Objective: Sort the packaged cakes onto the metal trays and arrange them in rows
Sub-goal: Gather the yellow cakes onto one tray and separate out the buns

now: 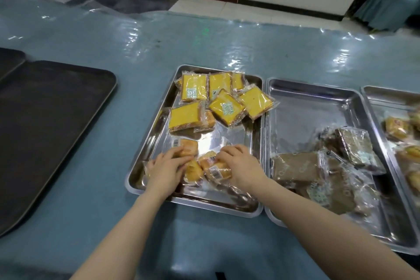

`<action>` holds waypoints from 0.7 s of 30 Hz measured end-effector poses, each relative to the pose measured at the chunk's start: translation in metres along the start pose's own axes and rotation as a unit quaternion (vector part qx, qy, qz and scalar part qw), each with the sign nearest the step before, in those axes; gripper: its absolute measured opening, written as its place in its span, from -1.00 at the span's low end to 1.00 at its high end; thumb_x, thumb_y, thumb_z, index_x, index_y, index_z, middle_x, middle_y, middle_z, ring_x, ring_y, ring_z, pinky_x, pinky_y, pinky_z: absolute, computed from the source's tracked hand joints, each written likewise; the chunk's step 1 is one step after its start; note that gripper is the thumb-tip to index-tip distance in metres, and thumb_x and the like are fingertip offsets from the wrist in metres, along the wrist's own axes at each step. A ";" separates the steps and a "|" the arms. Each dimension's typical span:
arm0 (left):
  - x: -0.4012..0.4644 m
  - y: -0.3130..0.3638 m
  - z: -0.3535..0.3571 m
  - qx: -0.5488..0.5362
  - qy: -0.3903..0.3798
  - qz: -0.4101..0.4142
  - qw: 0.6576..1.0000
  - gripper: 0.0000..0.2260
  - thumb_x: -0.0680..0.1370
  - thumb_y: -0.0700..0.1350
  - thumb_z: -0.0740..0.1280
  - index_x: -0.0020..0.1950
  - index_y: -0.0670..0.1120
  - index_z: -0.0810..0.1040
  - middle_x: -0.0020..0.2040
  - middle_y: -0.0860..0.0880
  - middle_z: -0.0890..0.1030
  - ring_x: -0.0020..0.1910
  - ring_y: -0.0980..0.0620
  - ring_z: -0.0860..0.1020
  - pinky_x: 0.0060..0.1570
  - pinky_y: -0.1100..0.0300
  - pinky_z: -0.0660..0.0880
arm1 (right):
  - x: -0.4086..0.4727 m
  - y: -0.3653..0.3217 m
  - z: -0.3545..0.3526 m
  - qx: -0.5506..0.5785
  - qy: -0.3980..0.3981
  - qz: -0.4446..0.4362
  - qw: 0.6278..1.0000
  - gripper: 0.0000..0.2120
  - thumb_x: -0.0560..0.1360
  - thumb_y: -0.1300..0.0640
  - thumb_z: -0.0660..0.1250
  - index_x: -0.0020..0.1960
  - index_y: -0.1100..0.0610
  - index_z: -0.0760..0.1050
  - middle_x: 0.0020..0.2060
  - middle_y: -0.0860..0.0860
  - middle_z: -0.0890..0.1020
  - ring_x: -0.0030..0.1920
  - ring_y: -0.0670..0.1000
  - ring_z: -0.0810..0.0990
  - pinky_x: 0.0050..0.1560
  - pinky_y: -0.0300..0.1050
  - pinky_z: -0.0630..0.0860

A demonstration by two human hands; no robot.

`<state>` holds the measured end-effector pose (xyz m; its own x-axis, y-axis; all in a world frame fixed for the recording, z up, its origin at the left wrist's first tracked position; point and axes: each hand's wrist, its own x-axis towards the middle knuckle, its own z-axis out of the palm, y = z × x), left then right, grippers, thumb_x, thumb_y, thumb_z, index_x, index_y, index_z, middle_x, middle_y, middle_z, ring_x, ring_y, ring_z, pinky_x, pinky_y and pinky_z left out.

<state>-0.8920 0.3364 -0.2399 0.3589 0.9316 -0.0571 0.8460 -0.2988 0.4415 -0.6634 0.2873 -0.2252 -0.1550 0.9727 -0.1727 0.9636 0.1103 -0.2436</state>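
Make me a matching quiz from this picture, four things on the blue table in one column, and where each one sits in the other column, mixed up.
Things:
1. yellow square packaged cakes
2. brown rectangular packaged cakes
3. small golden packaged cakes
4. dark flat plastic tray

Places:
A. near end of the left-most metal tray, under both hands
B. far left of the table, nothing on it
C. far end of the left-most metal tray
D. near end of the middle metal tray

Pairs: 1-C, 2-D, 3-A, 4-B
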 end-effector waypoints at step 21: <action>0.008 0.126 -0.030 -0.171 0.211 -0.004 0.962 -0.69 0.48 -0.39 0.29 0.14 -0.13 0.62 0.15 0.02 0.54 0.07 0.16 0.41 0.03 0.49 0.25 | -0.049 0.063 -0.094 0.418 0.281 0.101 0.858 -0.51 0.31 0.20 0.54 0.02 -0.20 0.39 -0.01 -0.23 0.45 -0.03 -0.16 0.51 -0.02 -0.26 0.49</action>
<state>-0.7945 0.3122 -0.1577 0.1002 0.9563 0.2747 0.6431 -0.2729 0.7155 -0.5751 0.2657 -0.1422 0.3531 0.9254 0.1376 0.4293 -0.0296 -0.9027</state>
